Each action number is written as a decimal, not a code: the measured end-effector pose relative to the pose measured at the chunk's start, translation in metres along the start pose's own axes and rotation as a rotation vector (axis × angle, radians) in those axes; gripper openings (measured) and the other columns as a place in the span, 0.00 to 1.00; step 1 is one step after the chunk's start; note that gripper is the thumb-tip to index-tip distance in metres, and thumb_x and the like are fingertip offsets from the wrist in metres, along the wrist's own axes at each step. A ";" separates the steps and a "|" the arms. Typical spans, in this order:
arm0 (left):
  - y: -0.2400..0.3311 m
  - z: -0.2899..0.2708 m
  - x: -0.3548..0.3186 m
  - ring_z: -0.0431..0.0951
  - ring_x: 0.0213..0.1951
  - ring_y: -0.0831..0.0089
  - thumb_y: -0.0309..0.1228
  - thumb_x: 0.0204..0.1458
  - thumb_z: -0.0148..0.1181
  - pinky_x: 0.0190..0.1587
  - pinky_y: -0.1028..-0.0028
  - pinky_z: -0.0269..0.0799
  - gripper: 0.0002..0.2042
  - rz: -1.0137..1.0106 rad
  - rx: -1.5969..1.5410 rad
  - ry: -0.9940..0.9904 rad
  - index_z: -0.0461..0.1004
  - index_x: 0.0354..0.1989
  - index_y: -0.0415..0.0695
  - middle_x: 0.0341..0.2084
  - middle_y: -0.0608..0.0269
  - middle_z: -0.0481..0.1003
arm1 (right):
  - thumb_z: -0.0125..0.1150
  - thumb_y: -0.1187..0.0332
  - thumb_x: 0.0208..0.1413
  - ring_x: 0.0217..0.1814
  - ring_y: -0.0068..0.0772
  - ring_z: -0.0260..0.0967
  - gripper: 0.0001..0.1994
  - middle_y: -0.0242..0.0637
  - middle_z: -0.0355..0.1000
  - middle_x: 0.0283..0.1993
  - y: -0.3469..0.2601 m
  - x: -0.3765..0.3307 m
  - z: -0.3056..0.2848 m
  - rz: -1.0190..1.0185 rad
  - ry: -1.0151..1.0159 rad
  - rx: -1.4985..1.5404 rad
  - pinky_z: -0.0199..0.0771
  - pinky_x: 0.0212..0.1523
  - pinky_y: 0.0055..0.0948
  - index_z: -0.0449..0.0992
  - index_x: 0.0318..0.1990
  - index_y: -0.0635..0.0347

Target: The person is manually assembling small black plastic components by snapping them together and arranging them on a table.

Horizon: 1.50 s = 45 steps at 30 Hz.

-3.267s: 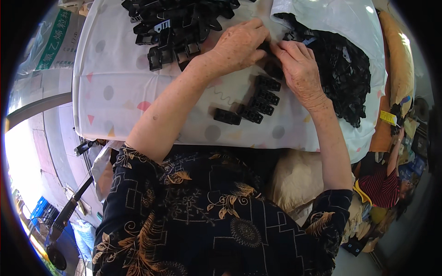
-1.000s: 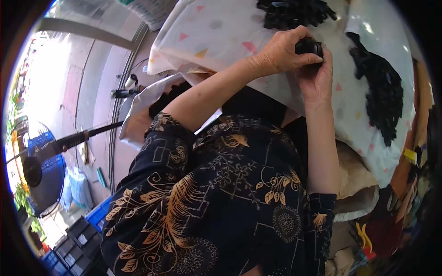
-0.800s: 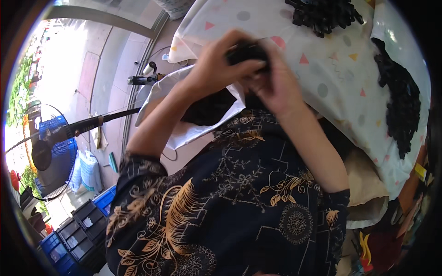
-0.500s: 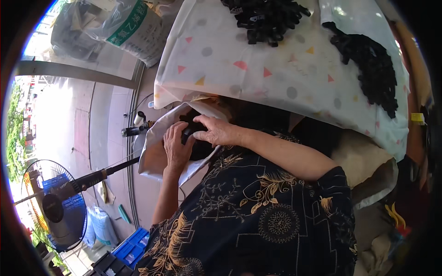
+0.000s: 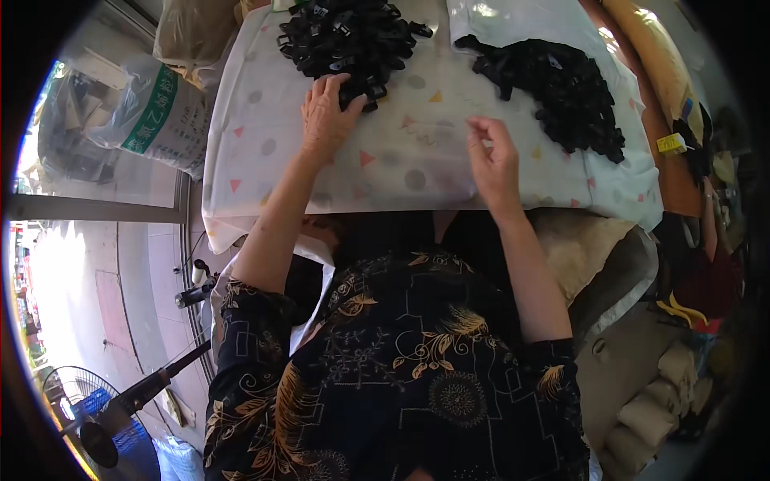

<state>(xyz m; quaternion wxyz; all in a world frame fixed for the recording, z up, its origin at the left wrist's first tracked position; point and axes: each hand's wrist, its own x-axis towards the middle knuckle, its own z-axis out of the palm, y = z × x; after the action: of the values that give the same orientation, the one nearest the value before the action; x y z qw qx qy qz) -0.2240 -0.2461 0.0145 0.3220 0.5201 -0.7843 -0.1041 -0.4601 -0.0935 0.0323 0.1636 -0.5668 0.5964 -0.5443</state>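
Fingers first: on the left hand point(image 5: 325, 116) they are spread and curled, the tips resting on the lower edge of the left heap of black plastic clips point(image 5: 346, 36) at the top centre of the frame, pressing on a clip or two, though whether any is actually gripped I cannot tell; the right hand point(image 5: 492, 156) hovers right of centre, fingers loosely bent, thumb and forefinger close together, and nothing visible between them; nearest the camera, lower centre, a dark shirt with gold floral print point(image 5: 385, 377) fills the frame, both bare forearms running up from it; lower left, a standing fan point(image 5: 100, 425) on the pale floor; beyond the forearms lies the worktop point(image 5: 401, 160), covered in a white cloth dotted with coloured triangles and grey spots, bare between the two hands; further up and to the right, a second heap of black clips point(image 5: 561, 88) sprawls well apart from the right hand; at upper left, beside the worktop, a bulging sack with a green stripe point(image 5: 152, 116).
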 end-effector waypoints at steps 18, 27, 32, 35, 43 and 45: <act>0.064 -0.018 -0.026 0.72 0.43 0.67 0.34 0.45 0.71 0.49 0.62 0.59 0.11 0.322 0.102 -0.055 0.77 0.36 0.51 0.36 0.70 0.72 | 0.58 0.68 0.64 0.43 0.51 0.75 0.12 0.42 0.75 0.47 0.067 0.078 -0.068 -0.141 -0.331 -0.584 0.75 0.44 0.39 0.75 0.53 0.55; 0.063 -0.011 -0.029 0.71 0.44 0.66 0.32 0.45 0.71 0.48 0.63 0.58 0.10 0.321 0.163 -0.066 0.77 0.36 0.50 0.37 0.68 0.73 | 0.62 0.76 0.56 0.46 0.46 0.74 0.15 0.41 0.74 0.46 0.023 0.075 -0.081 -0.218 -0.490 -0.770 0.76 0.46 0.40 0.75 0.52 0.57; 0.077 -0.015 -0.046 0.74 0.39 0.64 0.28 0.45 0.69 0.41 0.64 0.67 0.10 0.318 -0.023 -0.072 0.77 0.37 0.48 0.38 0.67 0.75 | 0.65 0.76 0.55 0.43 0.43 0.74 0.15 0.39 0.73 0.46 0.035 0.059 -0.077 -0.341 -0.353 -0.635 0.76 0.45 0.36 0.75 0.51 0.60; 0.094 -0.006 -0.052 0.76 0.36 0.62 0.27 0.44 0.69 0.37 0.63 0.72 0.11 0.357 -0.175 -0.096 0.77 0.37 0.46 0.37 0.64 0.76 | 0.65 0.78 0.55 0.42 0.39 0.75 0.16 0.38 0.74 0.47 0.034 0.049 -0.073 -0.178 -0.413 -0.432 0.76 0.44 0.31 0.75 0.52 0.62; 0.122 0.003 -0.059 0.77 0.36 0.62 0.26 0.47 0.66 0.36 0.63 0.74 0.16 0.365 -0.223 -0.369 0.74 0.46 0.47 0.31 0.63 0.73 | 0.64 0.80 0.57 0.41 0.28 0.74 0.17 0.37 0.75 0.45 0.033 0.029 -0.065 -0.070 -0.337 -0.213 0.75 0.42 0.25 0.75 0.55 0.64; 0.122 0.007 -0.053 0.78 0.38 0.61 0.26 0.48 0.65 0.36 0.62 0.75 0.17 0.385 -0.220 -0.349 0.74 0.48 0.47 0.33 0.62 0.73 | 0.63 0.81 0.57 0.42 0.29 0.74 0.17 0.38 0.75 0.45 0.029 0.028 -0.071 0.019 -0.335 -0.186 0.75 0.43 0.25 0.75 0.55 0.65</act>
<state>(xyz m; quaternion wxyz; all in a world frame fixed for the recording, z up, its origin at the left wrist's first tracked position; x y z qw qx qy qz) -0.3058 -0.1472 0.0487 0.2505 0.2977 -0.8961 -0.2136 -0.5408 -0.0916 0.0449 0.2127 -0.6566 0.6139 -0.3831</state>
